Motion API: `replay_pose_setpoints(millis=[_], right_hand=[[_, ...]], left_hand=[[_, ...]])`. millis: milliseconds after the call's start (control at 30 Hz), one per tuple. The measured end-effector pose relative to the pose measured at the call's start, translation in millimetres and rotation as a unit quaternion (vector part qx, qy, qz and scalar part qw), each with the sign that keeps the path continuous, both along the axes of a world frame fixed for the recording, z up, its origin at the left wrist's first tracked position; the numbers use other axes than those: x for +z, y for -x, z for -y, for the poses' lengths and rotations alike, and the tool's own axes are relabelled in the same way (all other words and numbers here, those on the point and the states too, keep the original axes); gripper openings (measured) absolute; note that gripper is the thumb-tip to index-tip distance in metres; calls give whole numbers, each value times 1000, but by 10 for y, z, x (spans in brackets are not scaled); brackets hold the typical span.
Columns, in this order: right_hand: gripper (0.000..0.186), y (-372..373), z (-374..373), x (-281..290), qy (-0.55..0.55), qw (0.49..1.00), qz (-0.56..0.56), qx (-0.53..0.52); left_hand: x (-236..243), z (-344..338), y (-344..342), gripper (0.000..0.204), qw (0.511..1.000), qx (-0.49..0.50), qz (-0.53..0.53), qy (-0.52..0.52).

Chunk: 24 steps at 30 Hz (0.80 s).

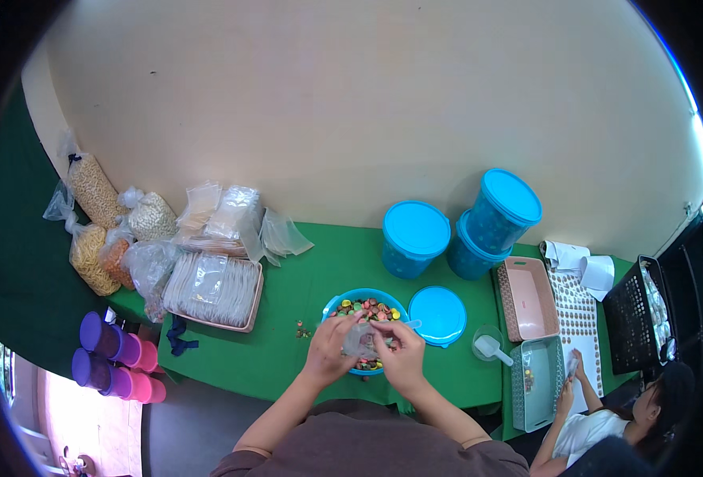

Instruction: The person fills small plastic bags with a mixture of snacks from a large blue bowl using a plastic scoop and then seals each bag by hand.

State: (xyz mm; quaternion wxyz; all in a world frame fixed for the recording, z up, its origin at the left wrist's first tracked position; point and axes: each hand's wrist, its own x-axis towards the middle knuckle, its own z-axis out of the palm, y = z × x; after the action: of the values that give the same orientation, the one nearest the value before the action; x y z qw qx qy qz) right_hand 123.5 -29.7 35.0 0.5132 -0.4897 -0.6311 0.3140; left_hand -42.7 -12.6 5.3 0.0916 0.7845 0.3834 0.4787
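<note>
Both hands, left hand [329,350] and right hand [403,354], pinch with their fingers a small clear bag [362,340], likely light, limp and slippery, best gripped at its 12 o'clock mouth edge, above the blue candy bowl [337,304].

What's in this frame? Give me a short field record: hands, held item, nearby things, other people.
left hand: grips a small clear bag
right hand: pinches the same bag from the other side
below hands: blue tub of mixed coloured pieces
beside tub: blue lid lying flat
surface: green table
back: lidded blue buckets
left: tray of clear bags
other person: seated at the right
</note>
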Motion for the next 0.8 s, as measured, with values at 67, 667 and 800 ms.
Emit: replay_pose_setpoints(millis=[67,667,800], right_hand=[[18,-65,-32,14,1,1000,29,1],[21,8,85,-524,402,775,-444,200],[23,52,105,-546,391,798,-431,154]], left_hand=[[18,-13,17,70,999,0,18,28],[117,28,-3,49,806,-143,547,173],[48,21,159,43,800,-12,580,157]])
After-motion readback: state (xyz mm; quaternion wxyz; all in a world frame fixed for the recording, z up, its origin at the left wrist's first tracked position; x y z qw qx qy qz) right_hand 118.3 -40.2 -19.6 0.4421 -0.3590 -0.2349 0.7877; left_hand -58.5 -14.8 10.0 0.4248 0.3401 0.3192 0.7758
